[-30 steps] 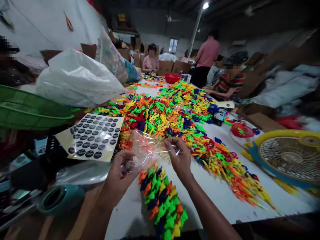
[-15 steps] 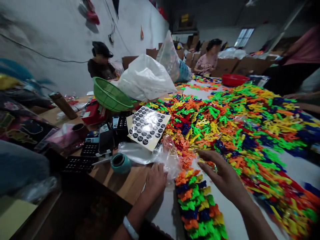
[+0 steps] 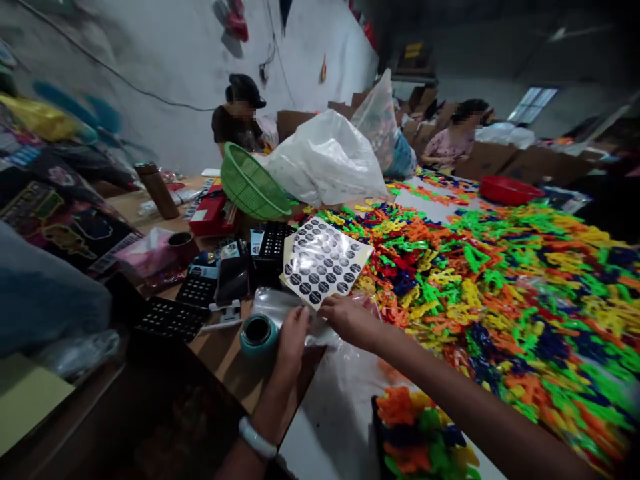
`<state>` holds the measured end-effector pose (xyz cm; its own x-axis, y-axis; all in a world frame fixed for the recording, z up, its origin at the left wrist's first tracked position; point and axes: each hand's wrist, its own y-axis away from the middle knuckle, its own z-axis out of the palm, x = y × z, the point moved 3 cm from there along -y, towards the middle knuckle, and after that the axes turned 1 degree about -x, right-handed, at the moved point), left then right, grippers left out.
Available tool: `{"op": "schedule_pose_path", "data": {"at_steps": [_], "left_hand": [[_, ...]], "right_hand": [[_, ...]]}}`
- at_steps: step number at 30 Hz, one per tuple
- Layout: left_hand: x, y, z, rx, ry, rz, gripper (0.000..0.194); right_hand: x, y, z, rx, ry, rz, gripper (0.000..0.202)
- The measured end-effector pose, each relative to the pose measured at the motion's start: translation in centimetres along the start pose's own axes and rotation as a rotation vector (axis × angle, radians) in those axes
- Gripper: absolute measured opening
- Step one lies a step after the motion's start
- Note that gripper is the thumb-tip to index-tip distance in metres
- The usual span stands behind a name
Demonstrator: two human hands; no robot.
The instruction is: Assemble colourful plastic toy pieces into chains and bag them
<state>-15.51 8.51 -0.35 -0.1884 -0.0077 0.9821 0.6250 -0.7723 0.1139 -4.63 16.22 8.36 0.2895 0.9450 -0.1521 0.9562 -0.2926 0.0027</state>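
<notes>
Working side by side at the near corner of the sticker sheet, our left hand and right hand bend their fingers in over clear plastic; whether either pinches plastic or paper, we cannot tell. The sheet lies face up, left of the heaped coloured pieces, presumably keeping its round labels within our reach. Nearer us is a black-edged stack of pieces, perhaps kept there to stay sorted.
</notes>
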Motion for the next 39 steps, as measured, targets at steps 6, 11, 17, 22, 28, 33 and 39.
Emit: {"op": "schedule_pose_path", "data": {"at_steps": [6,11,17,22,28,33,39], "left_hand": [[-1.4,-2.8,2.0,-0.055,0.023,-0.080,0.027],[-1.8,-2.5,2.6,-0.031,0.052,-0.041,0.025],[-1.8,-2.6,3.5,0.031,0.029,0.046,0.020],[0.1,-2.3,3.7,0.051,-0.092,0.169,0.015],[2.5,-2.1,3.9,0.030,-0.260,0.285,0.013],[2.8,-2.1,4.3,0.011,-0.232,0.300,0.011],[1.5,-2.0,4.4,0.026,-0.117,0.126,0.016]], "right_hand": [[1.6,-1.6,1.1,0.083,-0.034,0.195,0.014],[2.9,-1.6,1.4,0.184,-0.116,0.201,0.012],[3.9,-1.8,1.2,0.239,-0.158,0.199,0.014],[4.5,-2.0,-0.4,0.230,-0.124,0.153,0.015],[4.5,-2.2,-1.5,0.179,-0.045,0.095,0.017],[4.3,-1.8,-1.2,0.161,0.065,0.109,0.017],[4.7,-1.5,-0.5,0.278,-0.073,0.156,0.016]]}}
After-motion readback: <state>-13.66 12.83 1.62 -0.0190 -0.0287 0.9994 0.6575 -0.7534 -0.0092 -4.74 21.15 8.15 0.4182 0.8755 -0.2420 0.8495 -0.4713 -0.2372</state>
